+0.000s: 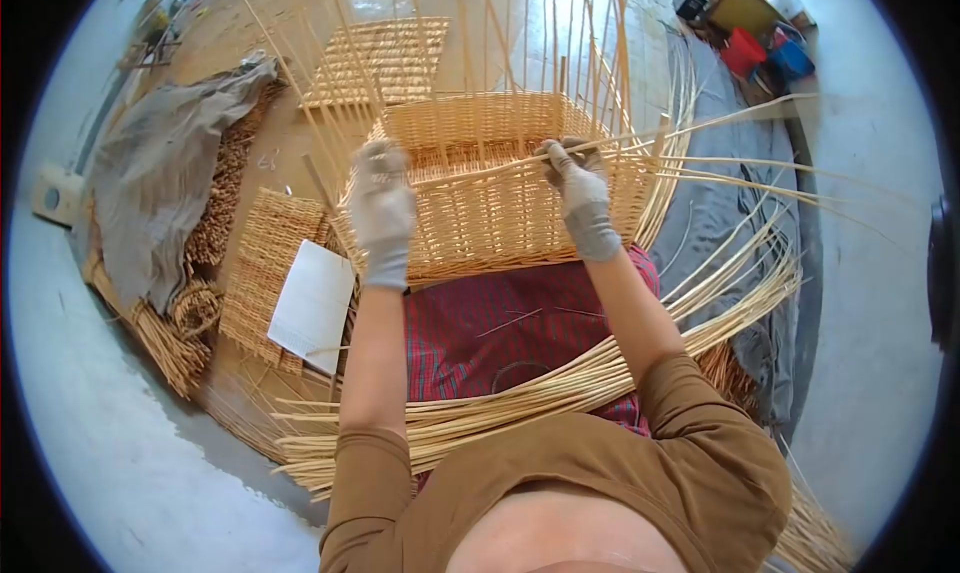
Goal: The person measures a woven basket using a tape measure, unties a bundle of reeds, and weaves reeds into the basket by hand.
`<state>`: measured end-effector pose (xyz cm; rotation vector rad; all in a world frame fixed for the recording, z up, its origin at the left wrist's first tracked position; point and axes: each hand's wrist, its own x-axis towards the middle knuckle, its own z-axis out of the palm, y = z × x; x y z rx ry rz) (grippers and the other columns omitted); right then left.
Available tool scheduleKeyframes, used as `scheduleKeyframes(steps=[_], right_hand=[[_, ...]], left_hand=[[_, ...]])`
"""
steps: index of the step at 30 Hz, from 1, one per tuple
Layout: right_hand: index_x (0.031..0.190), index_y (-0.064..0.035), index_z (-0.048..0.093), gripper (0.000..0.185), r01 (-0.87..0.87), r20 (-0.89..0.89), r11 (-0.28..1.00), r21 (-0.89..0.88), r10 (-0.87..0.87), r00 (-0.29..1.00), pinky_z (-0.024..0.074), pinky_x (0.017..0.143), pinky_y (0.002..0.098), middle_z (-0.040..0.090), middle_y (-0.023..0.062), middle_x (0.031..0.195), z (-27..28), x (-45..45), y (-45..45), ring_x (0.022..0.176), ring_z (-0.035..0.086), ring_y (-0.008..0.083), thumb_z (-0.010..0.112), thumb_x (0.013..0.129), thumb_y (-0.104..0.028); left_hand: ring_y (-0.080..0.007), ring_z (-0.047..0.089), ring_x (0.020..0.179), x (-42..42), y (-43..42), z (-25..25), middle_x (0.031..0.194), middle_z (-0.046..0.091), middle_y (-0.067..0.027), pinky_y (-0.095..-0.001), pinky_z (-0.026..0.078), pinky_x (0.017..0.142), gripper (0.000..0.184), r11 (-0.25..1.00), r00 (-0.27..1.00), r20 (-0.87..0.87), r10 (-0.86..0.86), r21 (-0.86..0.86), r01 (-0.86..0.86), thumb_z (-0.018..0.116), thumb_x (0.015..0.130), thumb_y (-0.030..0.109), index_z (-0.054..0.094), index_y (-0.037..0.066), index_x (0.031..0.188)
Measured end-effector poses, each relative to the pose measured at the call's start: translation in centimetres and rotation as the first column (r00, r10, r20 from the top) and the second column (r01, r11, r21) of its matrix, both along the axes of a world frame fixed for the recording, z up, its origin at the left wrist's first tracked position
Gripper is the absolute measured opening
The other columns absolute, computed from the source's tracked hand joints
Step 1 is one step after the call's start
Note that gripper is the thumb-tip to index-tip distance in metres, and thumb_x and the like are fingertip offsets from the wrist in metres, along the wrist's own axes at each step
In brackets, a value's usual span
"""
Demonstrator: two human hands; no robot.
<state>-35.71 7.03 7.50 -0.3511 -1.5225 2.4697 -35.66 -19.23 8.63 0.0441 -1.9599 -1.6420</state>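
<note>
A rectangular wicker basket (500, 223) stands in front of me, its woven wall facing me and tall upright stakes (490, 33) rising from its far side. My right hand (582, 193), in a pale glove, is closed on a wicker rod at the near rim, right of the middle. Long loose rod ends (740, 163) stretch from there to the right. My left hand (382, 208), also gloved, is at the basket's near left corner. It is smeared by motion, so its fingers and anything in them do not show clearly.
A bundle of long rods (540, 388) lies across my lap over a plaid cloth (480, 333). Woven panels (385, 58) and a white sheet (312, 303) lie around the basket. Cloth-covered rod bundles (165, 173) are at left; a red bucket (742, 53) stands far right.
</note>
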Motion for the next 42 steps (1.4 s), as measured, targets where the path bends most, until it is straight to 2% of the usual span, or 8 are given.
scheduleKeyframes(steps=[4, 6, 11, 17, 21, 26, 37, 42], right_hand=[[0.106, -0.0115, 0.058, 0.018, 0.044, -0.047, 0.986, -0.163, -0.053, 0.998, 0.0589, 0.067, 0.0253, 0.073, 0.0106, 0.101, -1.3, -0.6, 0.6, 0.092, 0.072, 0.0215, 0.063, 0.096, 0.003], [0.107, -0.0116, 0.055, 0.024, 0.0, 0.01, 0.996, -0.085, 0.001, 1.0, 0.0619, 0.069, 0.029, 0.072, 0.0127, 0.104, -2.0, -0.1, 1.4, 0.094, 0.072, 0.0241, 0.065, 0.094, 0.005], [0.113, -0.0109, 0.049, 0.025, -0.121, 0.001, 0.927, 0.354, 0.129, 0.992, 0.0624, 0.084, 0.0372, 0.069, 0.0139, 0.109, 3.4, -1.6, -0.2, 0.099, 0.07, 0.0263, 0.064, 0.096, -0.001], [0.157, -0.0186, 0.03, 0.067, 0.51, -0.444, -0.107, 0.853, 0.362, 0.819, 0.0578, 0.094, 0.0331, 0.051, 0.0229, 0.147, 7.7, -12.7, -8.1, 0.101, 0.068, 0.024, 0.057, 0.098, -0.002], [0.116, -0.0015, 0.053, 0.016, 0.002, -0.409, 0.951, 0.31, 0.131, 0.903, 0.0585, 0.086, 0.0429, 0.059, 0.0159, 0.114, 3.1, -3.7, -1.4, 0.089, 0.068, 0.0244, 0.051, 0.1, -0.002], [0.109, -0.0071, 0.052, 0.018, 0.067, -0.381, 0.984, -0.167, -0.127, 0.916, 0.0578, 0.069, 0.0389, 0.054, 0.0049, 0.071, -2.9, -1.7, 0.6, 0.065, 0.059, 0.0167, 0.046, 0.109, -0.024], [0.115, -0.0058, 0.045, 0.024, 0.16, -0.081, 0.974, 0.161, -0.149, 0.986, 0.0586, 0.075, 0.0342, 0.068, 0.0098, 0.09, 1.4, 0.5, 7.9, 0.081, 0.069, 0.0203, 0.063, 0.1, -0.009], [0.122, -0.0109, 0.042, 0.036, 0.042, -0.056, 0.897, 0.44, -0.02, 0.998, 0.0591, 0.071, 0.0339, 0.071, 0.0136, 0.103, 3.9, -2.1, 7.9, 0.093, 0.072, 0.0248, 0.062, 0.094, 0.0]], left_hand=[[-0.0172, 0.073, 0.074, -4.6, 4.5, -2.2, 0.105, 0.073, -0.0113, -0.0302, 0.054, 0.051, 0.042, 0.78, 0.81, 0.587, -0.021, -0.497, 0.381, 0.063, 0.101, 0.037, 0.06, 0.003, 0.126], [-0.0184, 0.072, 0.066, -2.9, 3.3, 0.3, 0.106, 0.073, -0.0139, -0.0303, 0.054, 0.048, 0.042, 0.893, 0.556, 0.738, -0.383, 0.141, 0.427, 0.064, 0.1, 0.038, 0.062, 0.003, 0.125], [-0.0168, 0.065, 0.047, -2.3, 3.9, -0.7, 0.07, 0.069, -0.0103, -0.0312, 0.055, 0.045, 0.04, 0.857, 0.599, 0.64, -0.481, 0.201, 0.474, 0.063, 0.101, 0.042, 0.067, 0.003, 0.11], [-0.0178, 0.064, 0.044, -2.1, 4.4, 0.3, 0.062, 0.063, -0.0067, -0.0311, 0.055, 0.048, 0.051, 0.934, 0.61, 0.733, -0.301, 0.096, 0.345, 0.059, 0.1, 0.051, 0.063, 0.002, 0.087], [-0.0167, 0.058, 0.04, -2.0, 4.3, 1.4, 0.063, 0.061, -0.008, -0.0326, 0.055, 0.046, 0.04, 0.923, 0.59, 0.746, -0.308, 0.084, 0.375, 0.069, 0.097, 0.039, 0.066, 0.0, 0.091], [-0.0215, 0.069, 0.075, -3.3, 5.6, 3.0, 0.093, 0.071, -0.0152, -0.0398, 0.058, 0.07, 0.058, 0.797, 0.858, 0.514, -0.002, -0.517, 0.312, 0.07, 0.09, 0.058, 0.061, 0.006, 0.112], [-0.016, 0.067, 0.065, -2.5, 10.2, 4.8, 0.107, 0.066, -0.0104, -0.0285, 0.053, 0.047, 0.049, 0.956, 0.954, -0.062, -0.293, 0.018, 0.294, 0.069, 0.098, 0.023, 0.045, 0.011, 0.14], [-0.0196, 0.065, 0.05, -3.7, 14.4, 0.6, 0.078, 0.07, -0.0097, -0.035, 0.054, 0.046, 0.041, 0.822, 0.541, 0.706, -0.456, 0.102, 0.56, 0.061, 0.102, 0.041, 0.064, 0.002, 0.115]])
